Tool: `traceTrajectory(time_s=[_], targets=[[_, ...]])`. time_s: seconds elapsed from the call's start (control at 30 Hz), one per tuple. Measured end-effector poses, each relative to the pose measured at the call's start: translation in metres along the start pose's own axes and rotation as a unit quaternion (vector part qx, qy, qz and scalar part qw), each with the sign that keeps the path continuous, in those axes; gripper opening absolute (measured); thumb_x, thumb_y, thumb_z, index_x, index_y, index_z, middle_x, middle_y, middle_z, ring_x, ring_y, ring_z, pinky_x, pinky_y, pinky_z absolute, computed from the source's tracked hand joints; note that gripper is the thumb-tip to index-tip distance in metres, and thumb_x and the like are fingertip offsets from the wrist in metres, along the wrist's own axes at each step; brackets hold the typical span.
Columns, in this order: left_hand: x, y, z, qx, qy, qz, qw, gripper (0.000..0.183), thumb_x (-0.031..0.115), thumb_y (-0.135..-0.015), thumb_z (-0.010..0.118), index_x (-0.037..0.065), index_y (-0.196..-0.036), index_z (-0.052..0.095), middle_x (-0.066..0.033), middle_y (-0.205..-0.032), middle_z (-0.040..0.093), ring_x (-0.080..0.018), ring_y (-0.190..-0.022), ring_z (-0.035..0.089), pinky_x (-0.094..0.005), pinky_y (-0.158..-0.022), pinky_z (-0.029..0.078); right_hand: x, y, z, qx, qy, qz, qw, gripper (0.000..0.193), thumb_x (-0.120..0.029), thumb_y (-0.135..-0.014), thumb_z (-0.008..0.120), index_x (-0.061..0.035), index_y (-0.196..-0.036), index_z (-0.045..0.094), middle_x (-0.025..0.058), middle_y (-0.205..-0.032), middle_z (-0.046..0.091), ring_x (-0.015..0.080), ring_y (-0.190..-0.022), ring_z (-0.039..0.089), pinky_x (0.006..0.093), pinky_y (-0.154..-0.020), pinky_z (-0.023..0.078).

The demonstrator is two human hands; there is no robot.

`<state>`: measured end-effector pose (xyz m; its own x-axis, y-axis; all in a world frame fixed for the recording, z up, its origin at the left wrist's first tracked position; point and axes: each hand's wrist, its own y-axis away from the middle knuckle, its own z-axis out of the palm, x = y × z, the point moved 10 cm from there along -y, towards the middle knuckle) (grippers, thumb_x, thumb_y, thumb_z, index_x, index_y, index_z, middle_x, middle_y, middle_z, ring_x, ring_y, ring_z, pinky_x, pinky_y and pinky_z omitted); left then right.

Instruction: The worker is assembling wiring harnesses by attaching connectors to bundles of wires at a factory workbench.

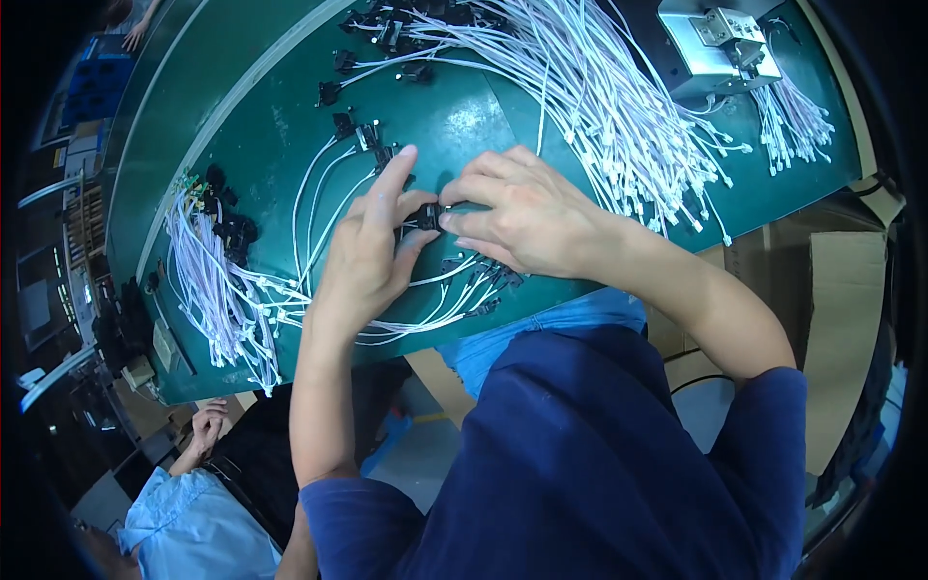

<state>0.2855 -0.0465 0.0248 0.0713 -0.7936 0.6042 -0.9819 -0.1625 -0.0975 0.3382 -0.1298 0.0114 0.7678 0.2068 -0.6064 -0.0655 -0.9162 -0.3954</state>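
My left hand (360, 253) and right hand (530, 211) pinch one black plug (428, 217), seemingly unfinished, and I reckon the piled cables (604, 106) remain.

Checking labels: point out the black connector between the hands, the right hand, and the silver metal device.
Black connector (428, 217): head view, on its black body.
Right hand (527, 207): head view, on the back of the hand.
Silver metal device (723, 31): head view, on its raised block.

I am seeing a workshop: white cable bundles (619, 126) and a metal machine (720, 53) are sitting toward the table's (474, 116) right edge.
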Motion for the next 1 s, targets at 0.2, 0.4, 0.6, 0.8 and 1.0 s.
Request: traceTrajectory(time_s=[0.2,0.4,0.6,0.8,1.0], targets=[[0.001,-0.007,-0.001,-0.033,-0.023,0.042,0.998,0.082,-0.007,-0.068,0.072,0.003,-0.14,0.034,-0.0147,-0.097,0.068,-0.0354,-0.09,0.063,-0.0398,-0.08,0.05,0.035,-0.031,0.001,-0.093,-0.036,0.196,0.976,0.033,-0.033,-0.087,0.061,-0.0006,-0.079,0.065,0.0189,-0.079,0.064,0.0384,-0.076,0.06,0.0445,-0.072,0.048],[-0.005,-0.003,-0.002,-0.034,-0.004,0.031,0.999,0.078,-0.005,-0.069,0.07,0.0,-0.138,0.033,-0.0204,-0.094,0.067,-0.038,-0.088,0.064,-0.0407,-0.077,0.051,0.044,-0.056,0.04,-0.3,0.039,0.233,0.924,0.038,-0.041,-0.085,0.06,-0.0036,-0.085,0.068,0.0195,-0.08,0.068,0.0379,-0.078,0.065,0.0445,-0.071,0.051],[-0.002,-0.004,0.007,-0.023,-0.032,0.064,0.997,0.064,-0.002,-0.073,0.063,-0.012,-0.129,0.035,-0.0276,-0.086,0.063,-0.0438,-0.078,0.062,-0.046,-0.067,0.051,0.05,-0.041,0.051,-0.427,-0.039,0.387,0.816,0.02,-0.019,-0.083,0.06,0.0001,-0.084,0.067,0.0132,-0.08,0.069,0.021,-0.069,0.067,0.0355,-0.065,0.052],[-0.001,0.0,0.002,-0.026,-0.059,0.053,0.996,0.064,0.002,-0.07,0.064,-0.024,-0.123,0.039,-0.0201,-0.077,0.065,-0.0322,-0.073,0.066,-0.0396,-0.068,0.051,0.046,-0.049,0.06,-0.45,-0.089,0.448,0.767,0.013,0.0,-0.077,0.061,0.0051,-0.086,0.068,0.0114,-0.073,0.066,0.0199,-0.067,0.065,0.0311,-0.06,0.049],[0.001,0.004,-0.003,0.056,-0.087,0.09,0.991,0.06,0.009,-0.074,0.066,-0.022,-0.121,0.044,-0.0167,-0.074,0.066,-0.0272,-0.07,0.066,-0.0365,-0.066,0.05,0.046,-0.053,0.056,-0.438,-0.037,0.461,0.771,0.005,0.002,-0.073,0.065,0.0023,-0.076,0.069,0.0107,-0.07,0.067,0.0192,-0.066,0.066,0.031,-0.065,0.05]])
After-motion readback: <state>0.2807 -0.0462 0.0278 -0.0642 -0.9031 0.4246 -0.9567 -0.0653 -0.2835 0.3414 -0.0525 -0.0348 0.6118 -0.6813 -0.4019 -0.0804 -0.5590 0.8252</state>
